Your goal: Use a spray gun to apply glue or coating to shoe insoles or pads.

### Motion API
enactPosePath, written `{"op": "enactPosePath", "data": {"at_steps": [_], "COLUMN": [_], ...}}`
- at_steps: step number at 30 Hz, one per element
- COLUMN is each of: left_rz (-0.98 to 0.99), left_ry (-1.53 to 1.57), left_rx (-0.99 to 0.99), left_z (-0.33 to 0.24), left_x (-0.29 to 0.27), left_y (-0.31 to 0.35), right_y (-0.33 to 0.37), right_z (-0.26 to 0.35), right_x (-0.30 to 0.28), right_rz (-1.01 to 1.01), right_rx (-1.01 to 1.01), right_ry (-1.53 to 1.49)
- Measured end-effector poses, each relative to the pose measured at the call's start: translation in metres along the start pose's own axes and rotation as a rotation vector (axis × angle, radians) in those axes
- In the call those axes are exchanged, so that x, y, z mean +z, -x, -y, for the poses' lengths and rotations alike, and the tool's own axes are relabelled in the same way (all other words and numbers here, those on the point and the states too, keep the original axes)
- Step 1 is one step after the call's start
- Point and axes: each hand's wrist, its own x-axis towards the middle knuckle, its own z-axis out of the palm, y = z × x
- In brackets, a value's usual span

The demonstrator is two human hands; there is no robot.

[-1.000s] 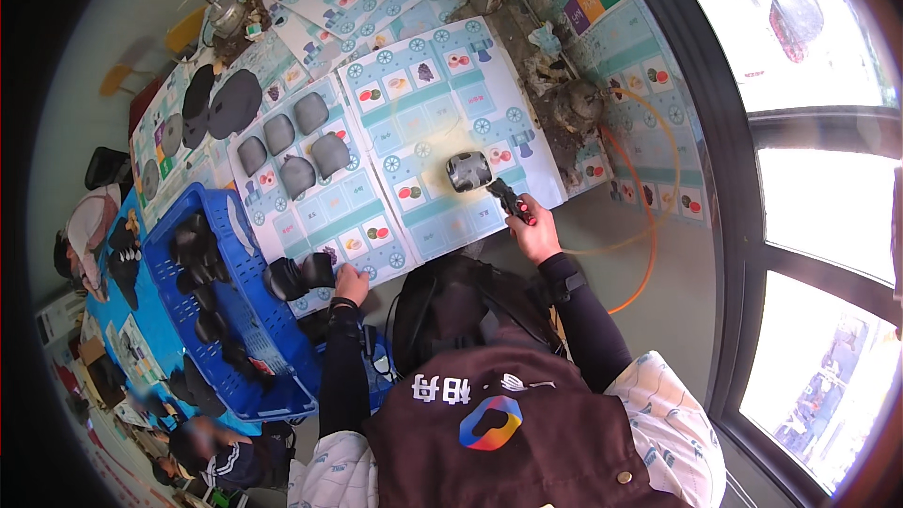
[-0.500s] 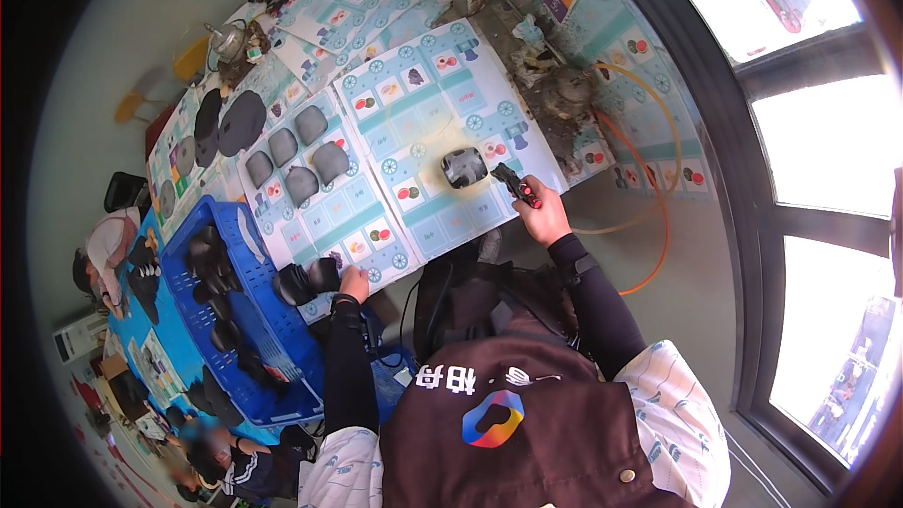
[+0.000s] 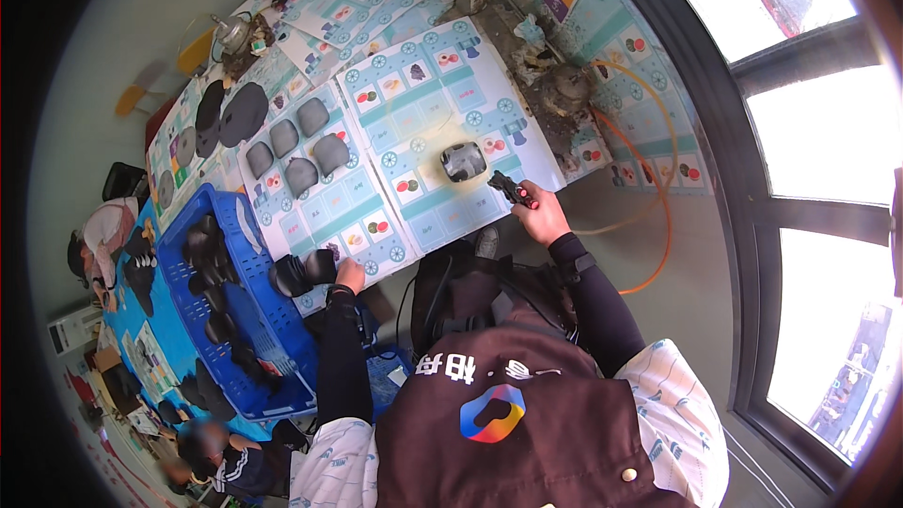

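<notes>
My right hand (image 3: 543, 214) is closed round a small black spray gun (image 3: 511, 191) with red knobs, at the near right of the table. Just left of its tip, a rounded dark piece (image 3: 464, 162) with shiny, patchy grey and black areas lies on the printed board (image 3: 437, 216). A faint yellowish stain rings that piece. My left hand (image 3: 350, 275) is closed at the board's near edge, right beside several glossy black rounded pieces (image 3: 303, 273); whether its fingers grip anything is hidden. Farther left sit several matte grey rounded pieces (image 3: 301, 176).
A blue crate (image 3: 240, 296) of black pieces stands left of the table. Flat dark discs (image 3: 243, 115) lie at far left. Orange hose (image 3: 664, 235) hangs at right, near a dirty metal pot (image 3: 564, 89). Other people (image 3: 108, 235) sit at left. A window frame (image 3: 800, 212) borders the right.
The spray gun's tip has swung slightly toward me, away from the patchy piece. My left hand stays by the black pieces. The whole view has shifted a little.
</notes>
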Motion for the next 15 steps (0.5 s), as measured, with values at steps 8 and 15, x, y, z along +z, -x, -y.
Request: {"op": "enactPosePath", "data": {"at_steps": [8, 15], "left_rz": [-0.008, -0.057], "left_ry": [-0.045, 0.004], "left_rx": [0.033, 0.015], "left_z": [0.005, 0.005], "left_x": [-0.003, -0.001], "left_y": [0.005, 0.011], "right_y": [-0.002, -0.004], "right_z": [-0.004, 0.003], "right_x": [0.008, 0.014], "right_rz": [-0.066, -0.076], "right_rx": [-0.023, -0.073], "right_ry": [-0.073, -0.023]}}
